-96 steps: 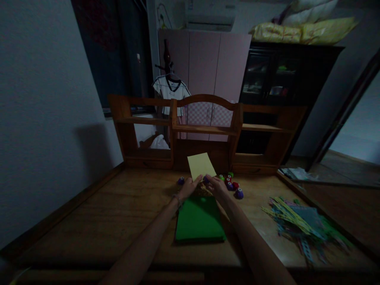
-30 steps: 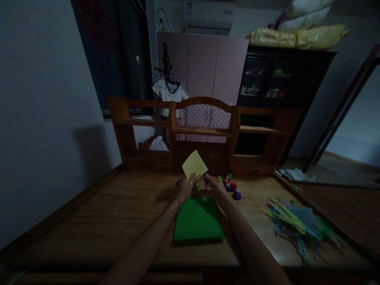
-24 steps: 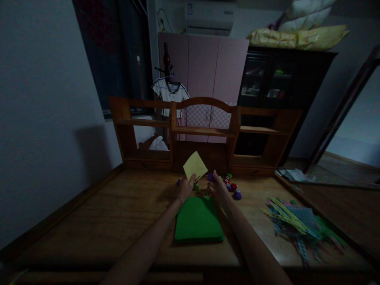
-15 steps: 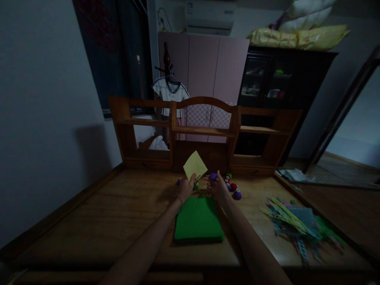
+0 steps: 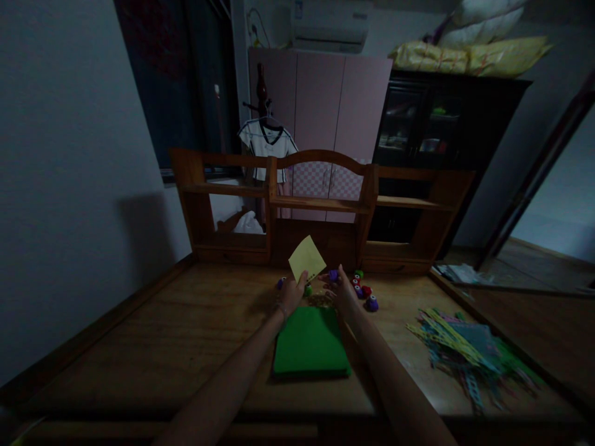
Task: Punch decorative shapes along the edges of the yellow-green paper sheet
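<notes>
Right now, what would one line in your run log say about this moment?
left hand: holds yellow paper up | right hand: holds purple punch | green pad: on desk beneath | paper strips: at right

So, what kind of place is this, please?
Probably a bedroom in a home: a pink wardrobe, a shirt on a hanger, and bedding piled on top of a dark cabinet.

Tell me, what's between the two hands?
Head view: a little green punch and tiny paper bits lie between the left hand with yellow paper and right hand with purple punch.
</notes>
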`<state>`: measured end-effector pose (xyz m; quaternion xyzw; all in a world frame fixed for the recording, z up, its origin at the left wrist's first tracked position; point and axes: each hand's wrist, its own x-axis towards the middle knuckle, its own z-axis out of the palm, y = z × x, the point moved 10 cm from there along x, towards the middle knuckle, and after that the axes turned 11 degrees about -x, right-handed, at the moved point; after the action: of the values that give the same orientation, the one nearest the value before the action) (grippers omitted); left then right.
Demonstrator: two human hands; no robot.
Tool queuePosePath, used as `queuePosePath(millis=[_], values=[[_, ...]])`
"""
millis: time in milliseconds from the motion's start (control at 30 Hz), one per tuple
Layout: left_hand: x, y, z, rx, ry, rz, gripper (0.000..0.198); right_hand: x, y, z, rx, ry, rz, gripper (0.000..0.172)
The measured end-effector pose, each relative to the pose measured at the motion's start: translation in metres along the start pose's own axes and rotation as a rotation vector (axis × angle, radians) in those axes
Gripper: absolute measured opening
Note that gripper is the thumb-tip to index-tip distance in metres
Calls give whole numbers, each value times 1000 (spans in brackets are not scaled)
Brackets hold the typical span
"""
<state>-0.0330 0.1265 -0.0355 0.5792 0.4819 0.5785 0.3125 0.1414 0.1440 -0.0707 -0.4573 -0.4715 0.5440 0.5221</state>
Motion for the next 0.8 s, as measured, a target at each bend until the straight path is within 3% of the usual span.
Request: queuePosePath(millis=[100, 400, 633, 800], values=[[-1, 2, 0, 7, -2, 12, 38, 1, 8, -3, 38, 46, 53, 55], [0, -4, 2, 12, -10, 0, 40, -1, 10, -8, 69, 98, 31, 52], [3, -6, 3, 60, -16, 42, 43, -6, 0, 3, 120, 16, -19, 52], [3, -6, 3, 107, -16, 22, 45, 0, 0, -1, 141, 31, -73, 46]])
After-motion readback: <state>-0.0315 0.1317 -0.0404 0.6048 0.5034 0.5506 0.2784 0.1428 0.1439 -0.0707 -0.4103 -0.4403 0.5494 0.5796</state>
